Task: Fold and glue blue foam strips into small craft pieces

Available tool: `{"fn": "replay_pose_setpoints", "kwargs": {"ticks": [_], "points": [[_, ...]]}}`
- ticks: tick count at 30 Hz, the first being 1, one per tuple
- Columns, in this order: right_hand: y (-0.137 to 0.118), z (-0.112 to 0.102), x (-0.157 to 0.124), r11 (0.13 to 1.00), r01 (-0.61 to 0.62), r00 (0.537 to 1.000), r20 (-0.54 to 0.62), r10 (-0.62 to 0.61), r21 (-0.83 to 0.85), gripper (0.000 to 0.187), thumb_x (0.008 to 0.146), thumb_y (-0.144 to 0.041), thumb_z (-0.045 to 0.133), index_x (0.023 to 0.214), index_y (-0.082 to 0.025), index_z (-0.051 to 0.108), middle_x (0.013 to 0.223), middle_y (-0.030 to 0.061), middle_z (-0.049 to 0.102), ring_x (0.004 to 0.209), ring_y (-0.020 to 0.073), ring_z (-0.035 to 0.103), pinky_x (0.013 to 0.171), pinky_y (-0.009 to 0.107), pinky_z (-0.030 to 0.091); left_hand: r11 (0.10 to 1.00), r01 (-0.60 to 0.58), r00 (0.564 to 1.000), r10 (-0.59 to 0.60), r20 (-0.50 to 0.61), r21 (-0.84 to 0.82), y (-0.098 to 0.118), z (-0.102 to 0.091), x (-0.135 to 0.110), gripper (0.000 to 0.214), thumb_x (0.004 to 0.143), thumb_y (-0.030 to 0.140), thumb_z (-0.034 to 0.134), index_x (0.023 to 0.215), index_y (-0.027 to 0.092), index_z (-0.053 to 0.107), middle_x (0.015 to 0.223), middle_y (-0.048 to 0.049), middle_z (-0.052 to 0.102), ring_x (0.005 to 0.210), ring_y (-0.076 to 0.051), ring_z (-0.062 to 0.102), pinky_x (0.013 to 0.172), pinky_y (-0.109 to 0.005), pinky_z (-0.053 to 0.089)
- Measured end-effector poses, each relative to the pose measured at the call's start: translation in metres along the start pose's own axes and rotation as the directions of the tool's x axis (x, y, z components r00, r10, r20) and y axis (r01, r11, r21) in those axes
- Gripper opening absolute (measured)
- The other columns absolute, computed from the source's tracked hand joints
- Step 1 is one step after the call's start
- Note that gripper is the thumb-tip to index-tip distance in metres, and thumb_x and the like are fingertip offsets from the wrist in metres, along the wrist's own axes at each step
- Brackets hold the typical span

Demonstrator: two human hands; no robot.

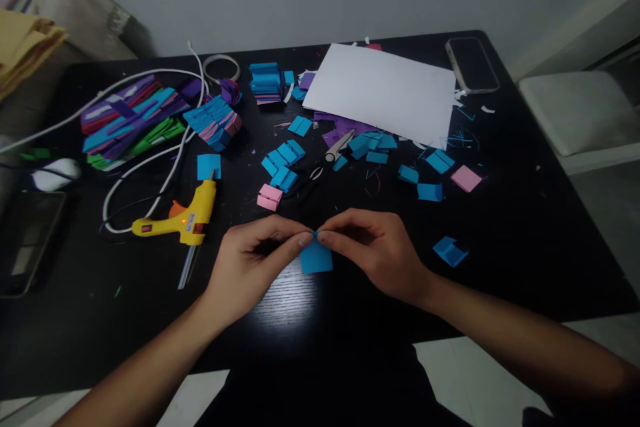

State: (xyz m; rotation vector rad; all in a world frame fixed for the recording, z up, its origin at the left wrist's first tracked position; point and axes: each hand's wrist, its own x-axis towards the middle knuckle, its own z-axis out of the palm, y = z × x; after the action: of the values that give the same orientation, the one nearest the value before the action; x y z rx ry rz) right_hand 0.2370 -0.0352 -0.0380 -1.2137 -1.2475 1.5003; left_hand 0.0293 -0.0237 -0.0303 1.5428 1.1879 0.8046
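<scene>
Both hands meet over the near middle of a black table (525, 240). My left hand (253, 267) and my right hand (373, 250) each pinch the top edge of a small blue paper square (317, 258), which hangs between the fingertips just above the tabletop. The fingers of both hands are curled and pressed together. Beyond the hands lie several folded blue paper pieces (283, 163) and two pink ones (270, 197). A pair of scissors (327, 160) lies among them.
A yellow glue gun (185, 217) with a white cable (150, 180) lies at the left. Stacks of coloured paper strips (133, 120) sit at the back left, a white sheet (385, 90) and a phone (471, 65) at the back. A loose blue piece (450, 251) lies to the right.
</scene>
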Motion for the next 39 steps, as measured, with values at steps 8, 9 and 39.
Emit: {"fn": "replay_pose_setpoints", "kwargs": {"ticks": [8,9,39], "points": [[-0.0009,0.0006,-0.0004,0.999,-0.022,1.0,0.017,0.023,-0.026,0.01,0.089,-0.03,0.078,0.087,-0.021,0.078,0.083,0.0007,0.076,0.077,0.0156,0.07,0.071,0.027,0.056,0.999,-0.033,0.999,0.034,-0.024,0.019,-0.003,0.0035,-0.0006,0.003,0.09,0.024,0.078,0.091,0.023,0.081,0.082,0.0001,0.08,0.073,-0.014,0.073,0.067,-0.023,0.059],[-0.0005,0.0007,-0.0006,0.999,-0.019,1.0,0.023,0.02,-0.043,0.009,0.089,-0.03,0.077,0.088,-0.021,0.077,0.082,0.0007,0.075,0.077,0.0153,0.07,0.069,0.026,0.055,0.999,-0.032,0.999,0.033,-0.021,0.019,-0.0033,0.004,-0.0004,0.003,0.09,0.023,0.077,0.09,0.022,0.08,0.082,0.0001,0.08,0.072,-0.014,0.073,0.067,-0.022,0.058],[0.0031,-0.0007,0.0008,0.999,0.046,0.995,0.088,-0.048,0.023,0.011,0.092,-0.028,0.071,0.099,-0.02,0.072,0.09,0.0025,0.074,0.085,0.0162,0.072,0.078,0.028,0.06,0.97,0.145,0.988,-0.132,0.077,-0.196,-0.0059,-0.0007,0.0074,0.013,0.092,0.03,0.074,0.085,0.019,0.077,0.07,0.0006,0.068,0.063,-0.01,0.06,0.059,-0.019,0.047]]}}
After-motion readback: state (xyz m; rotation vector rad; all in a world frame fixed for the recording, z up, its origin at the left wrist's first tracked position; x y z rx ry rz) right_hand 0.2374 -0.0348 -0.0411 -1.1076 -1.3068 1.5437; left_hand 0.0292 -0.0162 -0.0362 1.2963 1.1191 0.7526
